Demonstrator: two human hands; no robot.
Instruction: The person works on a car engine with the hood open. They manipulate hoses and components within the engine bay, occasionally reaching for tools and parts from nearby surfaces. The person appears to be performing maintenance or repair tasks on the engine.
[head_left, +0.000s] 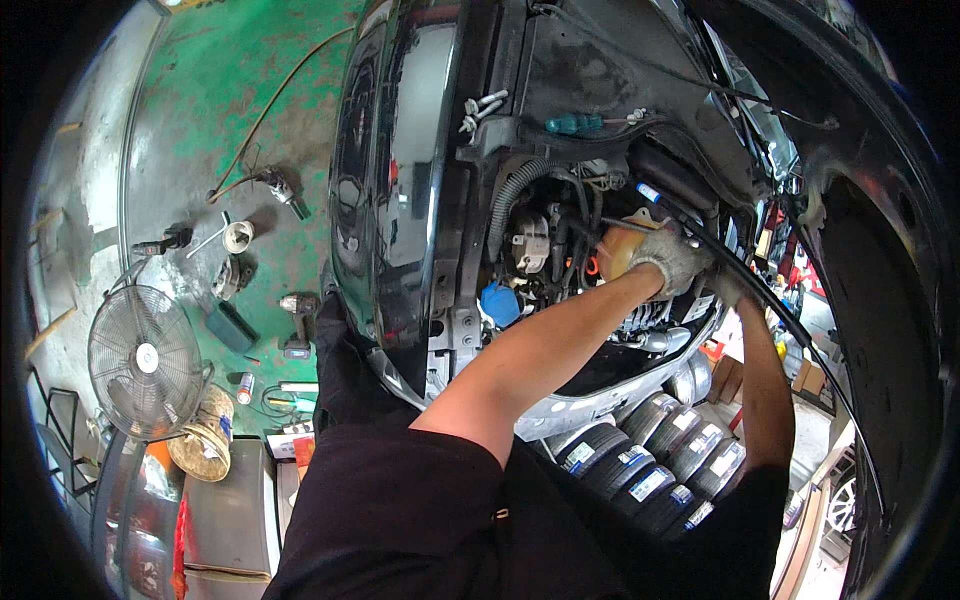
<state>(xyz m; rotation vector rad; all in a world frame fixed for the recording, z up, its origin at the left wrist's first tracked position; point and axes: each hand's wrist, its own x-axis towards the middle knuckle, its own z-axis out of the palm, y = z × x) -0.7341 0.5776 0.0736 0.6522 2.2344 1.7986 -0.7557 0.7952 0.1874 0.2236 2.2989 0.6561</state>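
My left hand (679, 261), in a grey knit glove, lies against an amber plastic fluid reservoir (619, 247) in the car's engine bay. Its fingers are turned away, so their grip is hidden. Close by, my right hand (726, 283), also gloved, is blurred and partly covered by a black hood strut (757, 289); I cannot tell what it touches. A thin metal bar (628, 225) crosses the top of the reservoir. Below the hands sits a ribbed metal engine part (641, 319). A blue cap (500, 304) and a corrugated hose (516, 199) lie to their left.
A teal-handled screwdriver (574, 124) and several bolts (480, 109) rest on the front trim. The raised hood (877, 285) flanks the right. Tyres (630, 469) stand below. A cordless impact wrench (297, 326), an air tool (281, 191) and a fan (146, 360) are at left.
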